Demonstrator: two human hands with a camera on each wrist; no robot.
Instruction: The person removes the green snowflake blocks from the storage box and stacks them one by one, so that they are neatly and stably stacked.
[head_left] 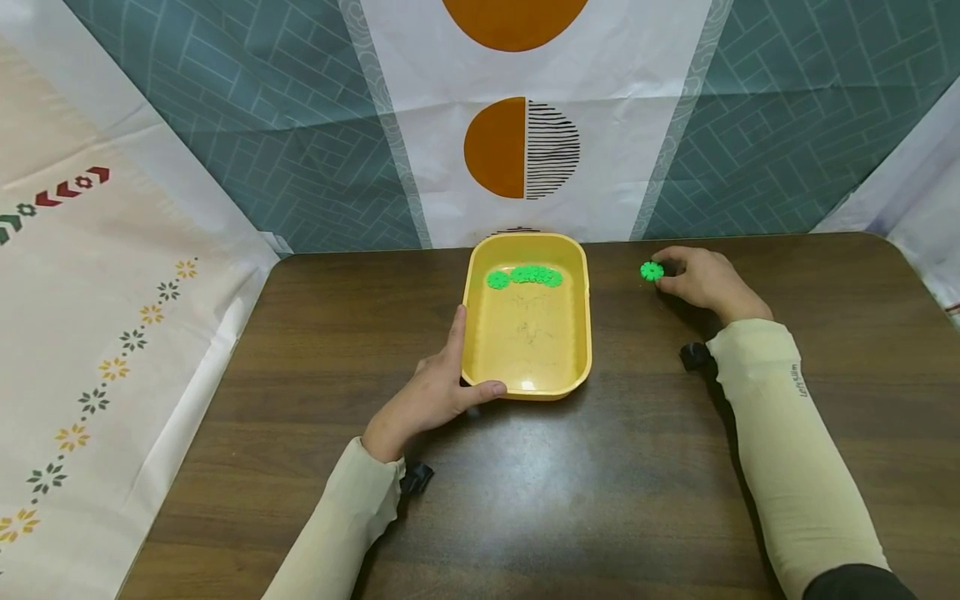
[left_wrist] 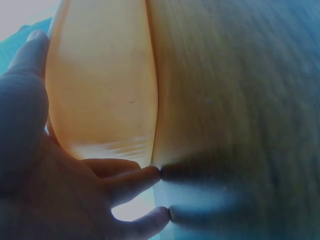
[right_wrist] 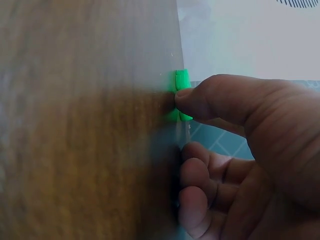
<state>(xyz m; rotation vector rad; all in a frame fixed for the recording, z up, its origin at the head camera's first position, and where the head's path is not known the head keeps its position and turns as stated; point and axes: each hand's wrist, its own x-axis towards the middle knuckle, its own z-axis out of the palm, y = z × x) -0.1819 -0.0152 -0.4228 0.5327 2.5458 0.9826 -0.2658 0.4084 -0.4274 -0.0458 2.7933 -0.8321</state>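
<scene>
A yellow plastic tray point(head_left: 525, 358) sits on the table with several green notched discs point(head_left: 534, 275) lying near its far end. My left hand point(head_left: 431, 387) rests against the tray's near left corner, the thumb along the near rim and the index finger along the left side. In the left wrist view, other fingertips of the left hand point(left_wrist: 75, 185) touch the table beside the tray wall point(left_wrist: 105, 80). To the right of the tray, my right hand point(head_left: 705, 282) pinches a single green notched disc point(head_left: 652, 271) by its edge, at the tabletop; the right wrist view shows this disc point(right_wrist: 182, 79) edge-on.
The brown wooden table point(head_left: 622, 500) ends just behind the tray. A patterned cloth point(head_left: 300, 125) hangs beyond that edge, and a white cloth with small flowers point(head_left: 150, 375) lies on the left. Each wrist wears a small black device point(head_left: 696, 357).
</scene>
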